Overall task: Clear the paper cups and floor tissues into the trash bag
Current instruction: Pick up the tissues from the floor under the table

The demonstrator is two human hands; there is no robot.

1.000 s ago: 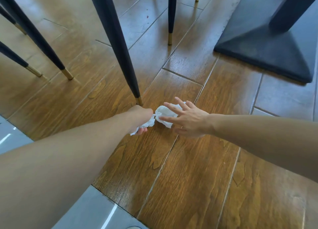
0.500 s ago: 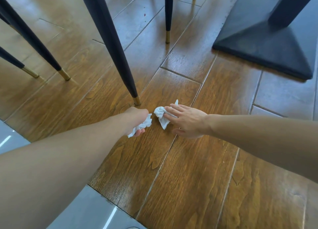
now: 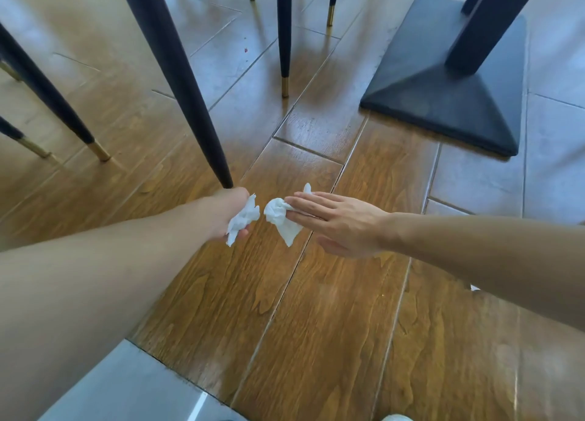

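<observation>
Each of the hands carries its own crumpled white tissue, and the two meet just in front of the foot of the nearest dark chair leg (image 3: 177,82), the landmark for everything here. The left hand (image 3: 232,211) is closed into a fist right at that leg's tip, with the left tissue (image 3: 242,221) bunched in it and a tail poking out below; a full fist suits a soft wad that would otherwise spring open. The right hand (image 3: 335,222), a little to the right of the leg's foot, is flatter: its fingers lie nearly straight over the right tissue (image 3: 280,216), which hangs beneath them, seemingly pinched against the thumb underneath, though that contact is hidden by the fingers themselves. The two tissues are close but apart, which reads as gathering both pieces before carrying them off together. Whether either wad touches the wooden floor (image 3: 316,325) or hangs just above it is hard to judge from this steep angle. No trash bag and no paper cups appear anywhere in view, so where the tissues must go cannot be told. Beyond the leg to the right sits a dark pedestal base (image 3: 443,104), its column cut off by the top edge, as are all the chair seats.
</observation>
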